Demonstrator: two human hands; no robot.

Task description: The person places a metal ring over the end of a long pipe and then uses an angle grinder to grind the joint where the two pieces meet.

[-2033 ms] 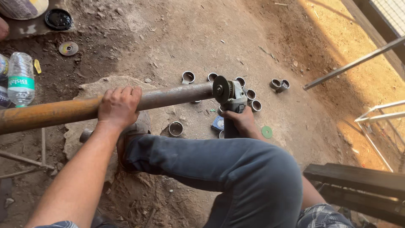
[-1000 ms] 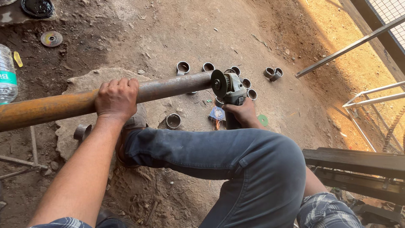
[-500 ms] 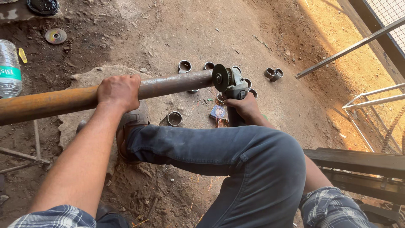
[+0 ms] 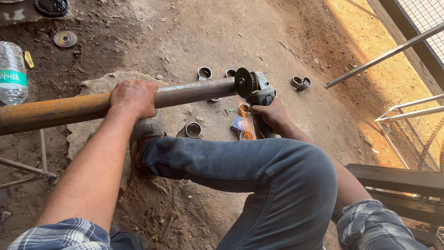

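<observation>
left hand point(image 4: 134, 98) fingers wrapped on pipe point(image 4: 92, 105) | right hand point(image 4: 270, 115) gripping grinder point(image 4: 256, 90), disc at pipe end, orange sparks new | six rings point(image 4: 193, 130) around pipe end | one bottle point(image 4: 12, 74)

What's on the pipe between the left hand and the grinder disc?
Head view: nothing. From the left hand to the grinder disc, the pipe runs bare grey metal.
</observation>
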